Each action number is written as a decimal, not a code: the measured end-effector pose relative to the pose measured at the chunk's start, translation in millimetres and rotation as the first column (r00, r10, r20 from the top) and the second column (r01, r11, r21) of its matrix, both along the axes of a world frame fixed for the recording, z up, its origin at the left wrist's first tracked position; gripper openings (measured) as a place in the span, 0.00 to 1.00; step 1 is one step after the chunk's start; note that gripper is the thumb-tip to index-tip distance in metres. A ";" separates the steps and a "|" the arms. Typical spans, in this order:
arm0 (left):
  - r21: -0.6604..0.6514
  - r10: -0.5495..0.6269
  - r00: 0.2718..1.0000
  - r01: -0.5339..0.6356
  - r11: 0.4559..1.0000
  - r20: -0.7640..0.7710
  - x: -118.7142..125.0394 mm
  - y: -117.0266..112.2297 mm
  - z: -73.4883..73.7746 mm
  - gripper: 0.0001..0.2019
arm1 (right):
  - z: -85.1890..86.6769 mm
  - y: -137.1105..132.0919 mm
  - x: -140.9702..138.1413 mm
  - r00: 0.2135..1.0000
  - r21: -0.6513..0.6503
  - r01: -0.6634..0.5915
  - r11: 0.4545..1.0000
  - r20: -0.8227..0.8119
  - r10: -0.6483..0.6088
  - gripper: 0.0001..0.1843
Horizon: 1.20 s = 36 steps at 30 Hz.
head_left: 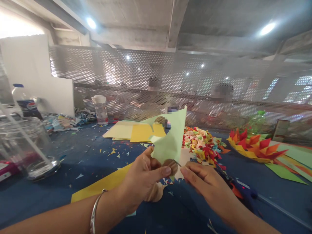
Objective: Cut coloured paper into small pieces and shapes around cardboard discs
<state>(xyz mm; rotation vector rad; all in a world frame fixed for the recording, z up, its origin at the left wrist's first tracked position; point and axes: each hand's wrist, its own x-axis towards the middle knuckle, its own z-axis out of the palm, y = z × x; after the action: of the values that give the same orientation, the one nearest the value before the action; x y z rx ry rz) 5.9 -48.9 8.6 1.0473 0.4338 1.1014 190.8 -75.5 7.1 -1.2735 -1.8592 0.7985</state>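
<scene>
While the left hand (143,177) sits nearest the camera with a thin bangle (96,208) on the wrist, its thumb and fingers are pinched shut on the bottom corner of a pale green paper (172,139). The sheet stands up just above the near-middle of the table (73,156), with a small brown disc (170,165) pressed against it right at the thumb tip. The right hand (204,180) is just beside it, fingers stretched out toward the disc. A thin sliver pokes out near its fingertips, but honestly there's no telling whether it's gripping anything, since the thumb is hidden.

That green sheet looks super light and floppy, and it already has curved cut-outs near the top, so it'd probably tear or crease easily. Holding it low near the solid corner, like the left hand does, seems the safest spot.

Under the hands lies a yellow sheet (102,185), with paper scraps scattered all over the blue surface. A glass jar (31,152) stands to the left. Further out on the right there's a heap of folded paper bits (202,143) and an orange-red paper flower (255,144). More yellow sheets (143,131) lie beyond, a soda bottle (25,104) is far left, and a perforated screen (195,74) sits at the back with people behind it.
</scene>
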 end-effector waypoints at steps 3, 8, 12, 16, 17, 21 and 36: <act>-0.012 -0.014 1.000 0.013 1.000 -0.014 -1.1 -1.0 0.3 0.19 | 0.9 0.6 -0.4 1.000 0.005 0.004 1.000 -0.005 -0.004 0.24; -0.013 -0.049 0.997 0.048 0.999 -0.061 -4.6 -0.9 -0.4 0.14 | 1.1 0.1 -0.2 1.000 -0.028 -0.011 1.000 -0.018 0.010 0.24; -0.081 -0.039 0.997 0.034 0.996 -0.063 -5.6 1.6 0.4 0.13 | 0.8 -2.0 0.0 1.000 -0.013 -0.007 1.000 -0.021 0.007 0.23; -0.111 -0.024 0.998 0.016 0.994 -0.067 -5.9 3.0 0.9 0.10 | 0.9 -1.7 -0.9 0.999 -0.011 -0.014 1.000 -0.041 0.013 0.23; -0.113 -0.025 0.997 0.017 0.993 -0.067 -6.0 2.9 0.9 0.10 | 0.9 -1.1 -1.1 0.999 -0.011 -0.018 1.000 -0.047 0.017 0.22; -0.119 -0.042 0.998 0.035 0.992 -0.055 -6.5 2.5 0.8 0.09 | 1.0 0.7 -2.1 0.999 -0.033 -0.011 0.999 -0.043 0.009 0.23; -0.096 -0.033 0.997 0.027 0.995 -0.067 -4.4 2.2 2.8 0.11 | -0.2 0.1 -1.7 1.000 -0.031 -0.009 0.999 -0.022 0.009 0.23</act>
<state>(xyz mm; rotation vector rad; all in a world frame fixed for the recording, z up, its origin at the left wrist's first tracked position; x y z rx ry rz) 1.4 -46.7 11.3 1.0068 0.5186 1.0110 189.1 -75.4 7.0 -1.2713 -1.8427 0.8458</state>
